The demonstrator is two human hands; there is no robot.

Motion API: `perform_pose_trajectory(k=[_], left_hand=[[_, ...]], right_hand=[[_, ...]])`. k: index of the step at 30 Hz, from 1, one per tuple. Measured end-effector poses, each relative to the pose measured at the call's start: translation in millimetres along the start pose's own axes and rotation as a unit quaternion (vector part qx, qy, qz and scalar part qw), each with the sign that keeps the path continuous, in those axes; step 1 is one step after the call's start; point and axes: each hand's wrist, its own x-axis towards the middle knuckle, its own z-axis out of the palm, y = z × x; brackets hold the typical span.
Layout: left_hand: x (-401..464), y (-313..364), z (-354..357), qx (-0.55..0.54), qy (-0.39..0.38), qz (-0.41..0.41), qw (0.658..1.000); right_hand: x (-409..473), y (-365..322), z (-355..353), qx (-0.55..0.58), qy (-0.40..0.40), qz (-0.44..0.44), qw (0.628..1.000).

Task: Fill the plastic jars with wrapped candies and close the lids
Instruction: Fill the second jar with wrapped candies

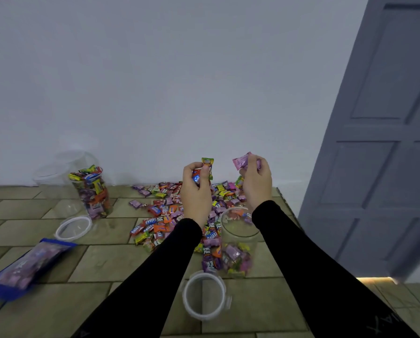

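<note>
My left hand [195, 189] is raised above the candy pile [165, 215] and grips several wrapped candies, an orange-green one [207, 164] sticking up. To its right, my right hand [256, 184] holds pink wrapped candies [241, 161]. Below my right wrist stands an open clear jar [238, 242], partly filled with candies. Its clear lid [205, 297] lies in front of it on the floor. At the left, another clear jar [93, 191] is full of candies, with a white-rimmed lid [73, 228] lying beside it.
A blue candy bag [26, 267] lies at the left on the tiled floor [106, 264]. More clear empty jars [65, 164] stand against the white wall behind the full one. A grey door [379, 142] stands at the right.
</note>
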Motion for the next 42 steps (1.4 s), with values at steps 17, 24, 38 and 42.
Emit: perform_pose_trajectory(k=[17,24,38,42], left_hand=[[-32,15,21,-0.021,-0.054,0.011,0.998],[-40,12,23,0.008,-0.084,0.033,0.996],[-45,-3,25,0.025,-0.091,0.029,0.995],[-46,-5,26,0.021,-0.091,0.034,0.995]], right_hand=[[-21,6,-31,0.145,0.083,0.020,0.986],[-21,11,-31,0.144,0.086,0.033,0.985],[-16,17,-33,0.132,0.084,0.079,0.985],[-16,17,-34,0.126,0.068,0.092,0.985]])
